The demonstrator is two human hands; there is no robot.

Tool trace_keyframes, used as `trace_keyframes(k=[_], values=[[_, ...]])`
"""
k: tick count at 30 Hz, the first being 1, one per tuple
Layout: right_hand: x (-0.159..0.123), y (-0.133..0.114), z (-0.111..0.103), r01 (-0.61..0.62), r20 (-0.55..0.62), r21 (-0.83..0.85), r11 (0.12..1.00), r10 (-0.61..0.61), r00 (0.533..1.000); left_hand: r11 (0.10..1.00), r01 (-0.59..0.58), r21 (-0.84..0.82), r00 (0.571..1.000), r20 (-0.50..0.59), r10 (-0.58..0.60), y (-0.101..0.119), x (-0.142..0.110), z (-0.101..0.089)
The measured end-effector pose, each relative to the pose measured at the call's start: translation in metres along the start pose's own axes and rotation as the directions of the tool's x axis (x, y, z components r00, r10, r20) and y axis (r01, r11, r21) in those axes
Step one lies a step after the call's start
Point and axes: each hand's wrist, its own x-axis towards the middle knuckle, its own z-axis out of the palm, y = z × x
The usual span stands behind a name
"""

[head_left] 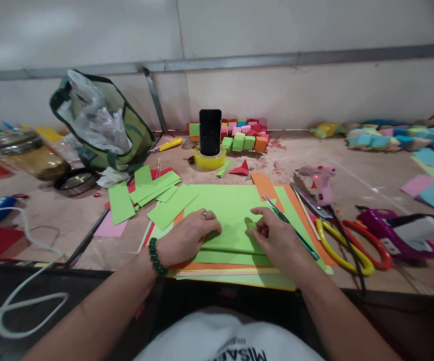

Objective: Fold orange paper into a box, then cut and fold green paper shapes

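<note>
Green sheet between two bare hands, seen from above; twelve o'clock points away from the wearer, and the sheet's middle is the dial's centre. The green sheet lies toward two o'clock from the left hand and toward ten o'clock from the right hand. Its longer side appears to run from nine to three, though the hands cover parts of its edges. The left hand is the nearer, resting palm down on the sheet, its fingers together and grasping nothing visible. The right hand has thumb and forefinger parted at the sheet's right part; a green-handled tool lies along it, and whether the curled fingers grip that tool cannot be told. Beneath are coloured sheets, stacked on the counter, their near edges close to its front. Around the dial: green strips at ten, a bag at eleven, a phone upright at a yellow tape roll near twelve, a pink glue gun at two, and scissors at three. A pale wall closes the twelve o'clock side.
</note>
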Motion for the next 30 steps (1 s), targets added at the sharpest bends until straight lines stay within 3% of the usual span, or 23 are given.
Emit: trace_keyframes(k=[2,7,9,11,13,15,16,17,20,23,30], values=[[0.000,0.000,0.000,0.001,0.009,0.000,1.000,-0.001,1.000,0.998,-0.061,-0.010,0.996,0.066,0.062,0.002,-0.001,-0.005],[0.000,-0.001,-0.002,-0.001,0.023,0.019,1.000,0.000,1.000,0.994,-0.086,0.070,0.992,0.095,0.079,0.016,-0.008,-0.014],[-0.001,-0.002,-0.003,0.004,0.000,0.053,0.999,-0.004,1.000,0.999,-0.048,0.023,0.997,0.053,0.047,0.018,-0.010,-0.009],[-0.003,-0.004,-0.005,0.034,-0.085,0.118,0.992,-0.024,0.996,0.995,0.041,-0.089,0.996,-0.079,-0.048,0.016,-0.011,-0.001],[-0.006,-0.005,-0.008,0.106,-0.226,0.207,0.973,-0.057,0.972,0.950,0.164,-0.265,0.932,-0.274,-0.238,0.011,-0.011,0.006],[-0.010,-0.005,-0.011,0.201,-0.360,0.277,0.939,-0.093,0.928,0.829,0.240,-0.505,0.810,-0.367,-0.458,0.005,-0.010,0.009],[-0.012,-0.005,-0.012,0.242,-0.406,0.293,0.925,-0.109,0.907,0.739,0.247,-0.626,0.770,-0.336,-0.542,0.003,-0.009,0.009],[-0.014,-0.004,-0.014,0.273,-0.446,0.298,0.915,-0.120,0.887,0.638,0.243,-0.730,0.759,-0.266,-0.594,0.002,-0.008,0.008],[-0.017,-0.001,-0.015,0.331,-0.527,0.296,0.896,-0.135,0.839,0.407,0.224,-0.886,0.802,-0.070,-0.593,0.005,-0.006,0.002],[-0.016,0.002,-0.013,0.351,-0.557,0.312,0.883,-0.129,0.820,0.362,0.200,-0.911,0.821,-0.046,-0.569,0.012,-0.004,-0.004],[-0.014,0.002,-0.013,0.270,-0.581,0.309,0.912,-0.044,0.813,0.276,0.138,-0.951,0.792,-0.061,-0.607,0.019,-0.004,-0.005]])
